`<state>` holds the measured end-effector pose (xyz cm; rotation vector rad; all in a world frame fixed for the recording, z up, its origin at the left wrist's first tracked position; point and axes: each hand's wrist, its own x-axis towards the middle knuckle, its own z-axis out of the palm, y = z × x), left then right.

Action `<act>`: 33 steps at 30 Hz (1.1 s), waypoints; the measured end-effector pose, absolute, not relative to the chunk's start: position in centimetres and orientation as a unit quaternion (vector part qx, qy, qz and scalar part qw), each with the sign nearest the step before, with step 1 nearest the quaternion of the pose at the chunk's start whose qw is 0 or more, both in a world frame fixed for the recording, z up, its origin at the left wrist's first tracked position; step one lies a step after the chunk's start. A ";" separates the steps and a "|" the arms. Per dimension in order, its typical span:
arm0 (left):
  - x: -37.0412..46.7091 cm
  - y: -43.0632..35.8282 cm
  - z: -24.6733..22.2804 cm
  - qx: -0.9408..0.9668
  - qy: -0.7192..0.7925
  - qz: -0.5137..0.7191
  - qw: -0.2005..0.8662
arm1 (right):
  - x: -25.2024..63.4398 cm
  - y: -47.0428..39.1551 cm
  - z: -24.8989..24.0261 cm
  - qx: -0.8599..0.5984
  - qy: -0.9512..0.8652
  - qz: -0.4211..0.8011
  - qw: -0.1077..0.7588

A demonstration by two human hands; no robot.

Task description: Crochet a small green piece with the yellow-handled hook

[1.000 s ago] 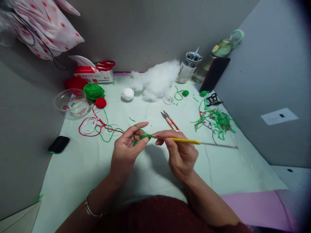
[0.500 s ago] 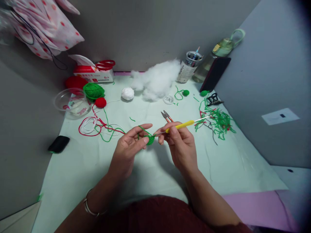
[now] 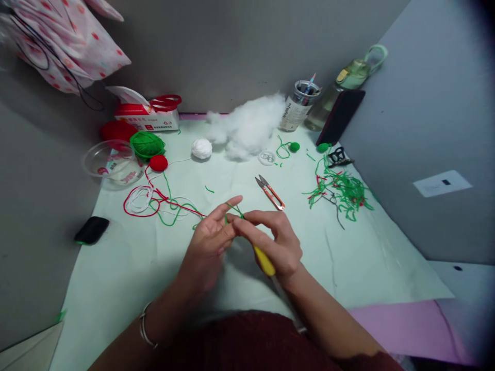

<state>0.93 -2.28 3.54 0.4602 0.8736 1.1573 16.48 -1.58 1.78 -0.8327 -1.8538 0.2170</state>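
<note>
My left hand (image 3: pixel 211 239) pinches the small green crochet piece, now mostly hidden behind the fingers, with green yarn (image 3: pixel 234 207) running over its raised index finger. In my right hand (image 3: pixel 276 242) is a crochet hook (image 3: pixel 264 261) with a yellow grip; its handle end points down toward my body and its tip is hidden at the fingertips. The fingertips of both hands meet at the work. Orange thread snips (image 3: pixel 270 193) lie on the table just beyond my right hand. Red and green strands trail left from my left hand.
Behind lie a white yarn ball (image 3: pixel 201 149), a green yarn ball (image 3: pixel 147 145), a red ball (image 3: pixel 158 163) and white stuffing (image 3: pixel 247 126). Yarn scraps (image 3: pixel 344 190) are heaped at right, below a phone (image 3: pixel 340 118), a bottle (image 3: pixel 353 73) and a pen can (image 3: pixel 299 105). A clear tub (image 3: pixel 112 162) stands left.
My right hand has turned the crochet hook from pointing up and right to handle down toward my body. It has closed in on my left hand, covering the green piece and uncovering the snips.
</note>
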 end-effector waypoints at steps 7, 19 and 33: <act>0.3 -1.9 3.6 0.215 0.387 0.525 0.727 | 16.3 -0.5 2.7 -0.368 -0.570 0.420 0.603; 0.6 -1.7 3.4 0.127 0.353 0.496 0.783 | 16.3 -0.8 2.0 -0.368 -0.703 0.204 0.574; 0.4 -2.1 2.6 0.293 0.423 0.531 0.673 | 16.4 0.2 2.1 -0.364 -0.469 0.549 0.589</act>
